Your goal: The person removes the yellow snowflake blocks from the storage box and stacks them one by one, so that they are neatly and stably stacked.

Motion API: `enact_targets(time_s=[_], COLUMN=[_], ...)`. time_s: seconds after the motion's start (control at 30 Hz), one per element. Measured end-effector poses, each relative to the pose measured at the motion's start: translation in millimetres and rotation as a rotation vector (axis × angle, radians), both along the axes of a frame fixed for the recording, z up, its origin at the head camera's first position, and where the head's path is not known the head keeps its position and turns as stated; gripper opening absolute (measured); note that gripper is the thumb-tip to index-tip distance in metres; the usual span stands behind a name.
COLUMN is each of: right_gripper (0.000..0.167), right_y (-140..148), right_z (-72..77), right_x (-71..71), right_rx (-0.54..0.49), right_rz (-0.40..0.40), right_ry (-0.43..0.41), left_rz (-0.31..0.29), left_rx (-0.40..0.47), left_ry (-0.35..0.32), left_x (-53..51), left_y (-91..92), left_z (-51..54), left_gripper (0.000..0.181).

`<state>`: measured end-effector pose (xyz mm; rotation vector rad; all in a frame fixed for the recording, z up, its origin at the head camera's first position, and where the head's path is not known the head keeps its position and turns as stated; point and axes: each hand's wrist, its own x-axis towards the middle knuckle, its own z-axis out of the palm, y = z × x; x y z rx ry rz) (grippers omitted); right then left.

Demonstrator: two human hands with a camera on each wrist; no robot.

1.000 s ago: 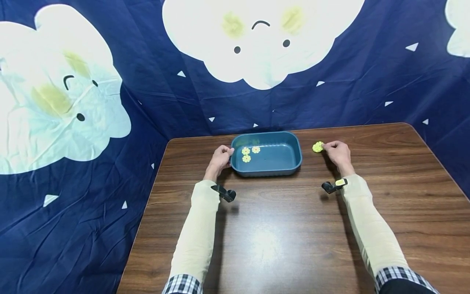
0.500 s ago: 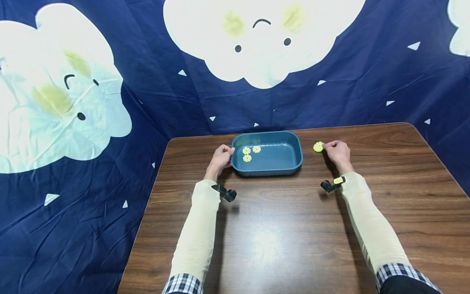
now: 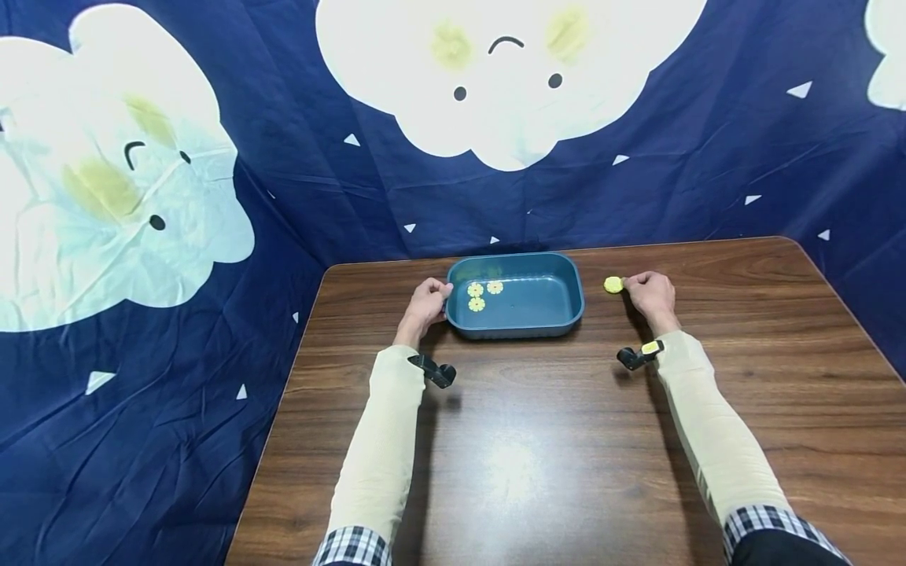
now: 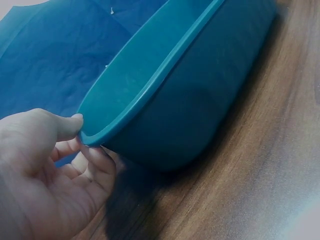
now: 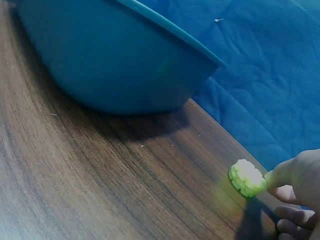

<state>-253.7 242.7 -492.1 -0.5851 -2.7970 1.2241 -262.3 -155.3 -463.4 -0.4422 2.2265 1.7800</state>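
A dark teal rectangular basin (image 3: 513, 317) sits near the table's back edge. Inside, toward its left end, lie several small yellow flower-shaped pieces, one of them a flower piece (image 3: 476, 304) close to the front wall. My left hand (image 3: 427, 303) pinches the basin's left rim between thumb and fingers; the left wrist view shows the thumb on top of that rim (image 4: 92, 139). Right of the basin, my right hand (image 3: 653, 296) pinches the edge of a yellow-green flower-shaped piece (image 5: 246, 177). Seen from the right wrist, this piece looks thick, with scalloped sides, low over the table.
The brown wood-grain table (image 3: 524, 440) extends toward me and to the right, with a bright light reflection on it. Behind and to the left hangs a dark blue cloth (image 3: 283, 189) printed with white clouds. Each wrist wears a small black camera (image 3: 633, 359).
The flower piece in my right hand has tilted a little and shows a smoother yellow face in the head view. My left hand and the basin stay where they were.
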Motion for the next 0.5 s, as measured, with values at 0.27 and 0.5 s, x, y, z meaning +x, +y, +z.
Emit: enact_targets(time_s=[0.27,0.5], right_gripper=[0.033,0.032], right_y=[0.6,0.6], right_z=[-2.4,-3.8], right_x=[0.4,-0.6], right_rx=[0.014,0.029], right_rz=[0.005,0.016], right_ry=[0.028,0.036], left_rz=[0.008,0.006], left_rx=[0.005,0.008], left_ry=[0.008,-0.002], left_x=[0.6,0.1], left_y=[-0.1,-0.4], left_z=[-0.3,-0.3], left_gripper=[0.019,0.019])
